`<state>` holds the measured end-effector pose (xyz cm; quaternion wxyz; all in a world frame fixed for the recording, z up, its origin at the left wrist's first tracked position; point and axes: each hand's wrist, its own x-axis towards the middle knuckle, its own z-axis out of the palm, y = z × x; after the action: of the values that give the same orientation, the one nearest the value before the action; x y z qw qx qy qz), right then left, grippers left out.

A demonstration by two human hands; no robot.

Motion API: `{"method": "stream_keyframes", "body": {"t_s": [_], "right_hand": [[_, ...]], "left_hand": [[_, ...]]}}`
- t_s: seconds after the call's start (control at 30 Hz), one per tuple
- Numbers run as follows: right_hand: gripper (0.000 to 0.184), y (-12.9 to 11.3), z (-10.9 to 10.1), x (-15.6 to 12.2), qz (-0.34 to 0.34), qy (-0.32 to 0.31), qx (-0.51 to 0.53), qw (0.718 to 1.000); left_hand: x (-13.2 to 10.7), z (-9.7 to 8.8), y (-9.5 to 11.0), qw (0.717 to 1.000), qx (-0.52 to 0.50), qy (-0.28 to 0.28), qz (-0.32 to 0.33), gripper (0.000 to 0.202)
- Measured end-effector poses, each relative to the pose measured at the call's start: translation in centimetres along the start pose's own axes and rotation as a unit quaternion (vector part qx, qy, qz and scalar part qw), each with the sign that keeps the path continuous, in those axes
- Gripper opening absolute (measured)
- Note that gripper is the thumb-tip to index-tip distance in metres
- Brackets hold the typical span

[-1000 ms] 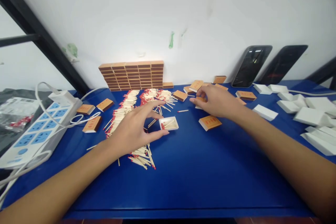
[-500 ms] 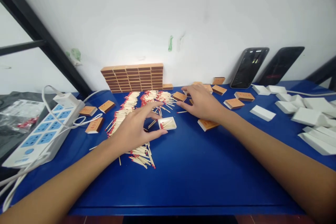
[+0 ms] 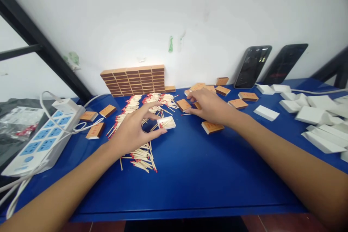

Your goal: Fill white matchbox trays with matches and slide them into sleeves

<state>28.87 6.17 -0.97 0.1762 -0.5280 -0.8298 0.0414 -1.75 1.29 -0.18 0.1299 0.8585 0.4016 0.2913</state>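
Note:
My left hand [image 3: 136,127] holds a small white matchbox tray [image 3: 169,126] between its thumb and fingers, tilted a little above the blue table. A few red-tipped matches lie inside the tray. Loose matches [image 3: 141,156] are heaped under and behind this hand. My right hand [image 3: 208,105] is at an orange matchbox [image 3: 183,105], its thumb and fingertips closed about the box's right side; their exact contact is partly hidden. Another orange matchbox [image 3: 212,127] lies just below the right wrist. A single match shows beside the right thumb.
A stacked wall of matchboxes [image 3: 133,81] stands at the back. White trays [image 3: 312,114] are piled at the right, near two phones [image 3: 252,67] leaning on the wall. A power strip [image 3: 46,134] with white cables lies at the left. More orange matchboxes [image 3: 248,96] are scattered about.
The white tray has tilted and now sits in my left hand's grip. The orange matchbox by my right fingertips has shifted nearer and turned. The whole view has swung slightly.

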Motion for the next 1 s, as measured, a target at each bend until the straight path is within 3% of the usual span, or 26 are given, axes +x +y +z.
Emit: {"method": "stream_keyframes", "body": {"t_s": [0.17, 0.33, 0.5, 0.67, 0.83, 0.93, 1.0], "right_hand": [[0.008, 0.9, -0.7, -0.1, -0.018, 0.024, -0.039, 0.999], [0.016, 0.3, -0.7, -0.1, -0.074, 0.025, 0.035, 0.996], [0.024, -0.1, 0.3, -0.1, -0.069, 0.029, 0.028, 0.997], [0.025, 1.0, -1.6, -0.5, -0.052, 0.041, -0.024, 0.998], [0.047, 1.8, -3.3, -1.3, 0.056, -0.055, -0.102, 0.992], [0.045, 1.2, -3.2, -1.4, 0.068, -0.111, -0.064, 0.989], [0.043, 0.8, -3.2, -1.3, 0.065, -0.111, -0.057, 0.990]], "left_hand": [[0.0, 0.0, 0.1, 1.000, 0.011, 0.015, 0.019, 0.076], [0.0, -0.1, -0.1, 1.000, 0.008, 0.005, 0.004, 0.075], [0.0, -0.1, 0.0, 1.000, -0.005, -0.004, 0.002, 0.073], [0.0, 0.0, 0.1, 1.000, -0.001, -0.004, 0.011, 0.074], [-0.1, 0.0, -0.1, 1.000, 0.000, -0.010, 0.008, 0.073], [-0.1, 0.0, -0.2, 1.000, 0.001, -0.008, 0.012, 0.073], [-0.1, 0.1, -0.3, 1.000, 0.001, -0.008, 0.016, 0.073]]}}
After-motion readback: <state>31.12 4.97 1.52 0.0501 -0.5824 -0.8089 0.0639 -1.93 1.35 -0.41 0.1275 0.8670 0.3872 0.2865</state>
